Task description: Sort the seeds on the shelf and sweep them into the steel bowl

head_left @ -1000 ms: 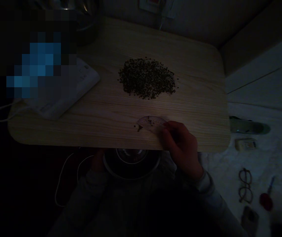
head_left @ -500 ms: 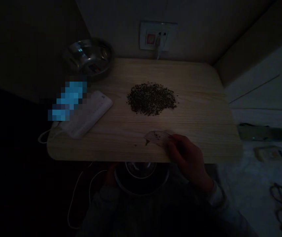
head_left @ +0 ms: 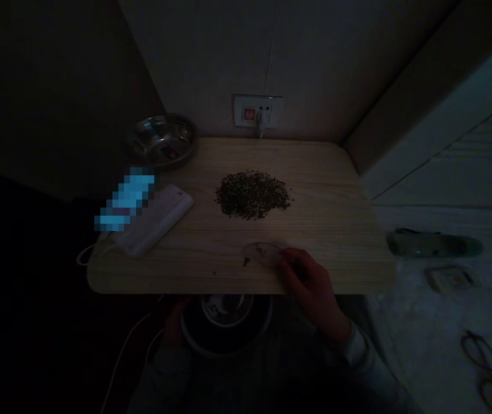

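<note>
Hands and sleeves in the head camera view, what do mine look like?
Long grey sleeves, it seems in this dim light; the right sleeve ends at the wrist. The right hand shows no glove. The left hand is too dim for detail.

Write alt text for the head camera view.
In dim light, a right hand holds a clear, curved piece on a wooden table, near small dark grains; the left hand is beside a bowl below.

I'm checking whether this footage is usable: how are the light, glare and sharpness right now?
Head view: very dim overall, the left side nearly black; small glints on the metal bowl; the pixelated blue patch hides detail; the clear piece is faint; the eyeglasses look soft.
</note>
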Motion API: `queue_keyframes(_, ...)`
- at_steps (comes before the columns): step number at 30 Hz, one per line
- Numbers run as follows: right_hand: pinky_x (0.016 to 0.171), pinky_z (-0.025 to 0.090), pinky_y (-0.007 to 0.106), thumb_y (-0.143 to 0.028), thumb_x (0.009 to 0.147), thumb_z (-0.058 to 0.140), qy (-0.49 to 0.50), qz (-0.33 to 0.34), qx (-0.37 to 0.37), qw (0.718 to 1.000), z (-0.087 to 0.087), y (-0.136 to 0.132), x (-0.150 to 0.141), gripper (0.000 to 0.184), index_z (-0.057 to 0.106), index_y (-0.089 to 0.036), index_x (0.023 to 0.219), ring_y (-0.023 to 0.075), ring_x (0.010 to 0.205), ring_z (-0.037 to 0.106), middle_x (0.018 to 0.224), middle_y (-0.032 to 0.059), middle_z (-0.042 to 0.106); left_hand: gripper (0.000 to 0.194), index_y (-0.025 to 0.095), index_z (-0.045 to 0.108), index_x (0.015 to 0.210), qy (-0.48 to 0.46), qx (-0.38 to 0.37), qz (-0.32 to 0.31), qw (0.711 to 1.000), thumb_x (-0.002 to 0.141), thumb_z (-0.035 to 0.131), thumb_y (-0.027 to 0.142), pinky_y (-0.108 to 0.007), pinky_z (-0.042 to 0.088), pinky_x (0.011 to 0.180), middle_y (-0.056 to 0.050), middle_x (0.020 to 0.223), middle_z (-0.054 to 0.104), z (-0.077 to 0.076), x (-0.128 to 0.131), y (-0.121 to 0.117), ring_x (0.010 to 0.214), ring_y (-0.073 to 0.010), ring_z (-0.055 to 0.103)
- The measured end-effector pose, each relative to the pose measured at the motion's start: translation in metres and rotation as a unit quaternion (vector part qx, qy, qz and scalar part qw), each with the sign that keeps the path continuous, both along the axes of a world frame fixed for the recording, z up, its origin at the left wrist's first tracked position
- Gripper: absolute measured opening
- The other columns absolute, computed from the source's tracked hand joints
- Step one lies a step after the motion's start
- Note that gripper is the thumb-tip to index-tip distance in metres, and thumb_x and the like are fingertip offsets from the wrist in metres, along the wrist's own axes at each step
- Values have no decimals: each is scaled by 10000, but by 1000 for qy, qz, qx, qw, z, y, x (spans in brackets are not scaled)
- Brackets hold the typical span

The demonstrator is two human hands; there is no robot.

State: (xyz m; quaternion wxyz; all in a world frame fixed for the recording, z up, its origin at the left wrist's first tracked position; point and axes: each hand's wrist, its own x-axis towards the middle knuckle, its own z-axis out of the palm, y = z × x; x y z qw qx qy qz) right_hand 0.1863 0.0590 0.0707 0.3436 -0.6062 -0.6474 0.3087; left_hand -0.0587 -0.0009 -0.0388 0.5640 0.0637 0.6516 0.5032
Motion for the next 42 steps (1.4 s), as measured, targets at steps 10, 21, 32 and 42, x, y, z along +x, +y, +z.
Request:
queue_keyframes(10,647,450,301,-262,761,450,17,37,40,998,0,-2,-15,179,513,-200,917,156,743,544,840,47,590,160,219,607,477,-22,-47,28,998,611,525,246,-436,369,841,-31,522,636,32,2,8,855,-282,560)
queue_keyframes(21,695,382,319,-211,802,369,-166,199,107,960,17,21,-80,227,523,-180,966,186,742,525,803,56,612,245,243,555,387,58,-83,128,987,586,495,112,-391,308,917,1,499,626,60,-12,-7,936,-247,528)
queue_keyframes(32,691,368,309,-209,803,375,-168,265,104,944,11,2,-88,223,515,-191,975,174,731,543,788,42,617,141,246,603,442,114,14,109,987,456,542,119,-418,242,938,-3,549,627,45,-30,-24,929,-281,513)
queue_keyframes(42,618,415,257,-271,775,421,16,22,53,998,2,10,-8,197,496,-186,936,145,696,536,783,27,585,136,242,609,466,96,14,21,995,430,555,122,-384,272,916,-11,562,623,27,-3,-19,932,-274,514)
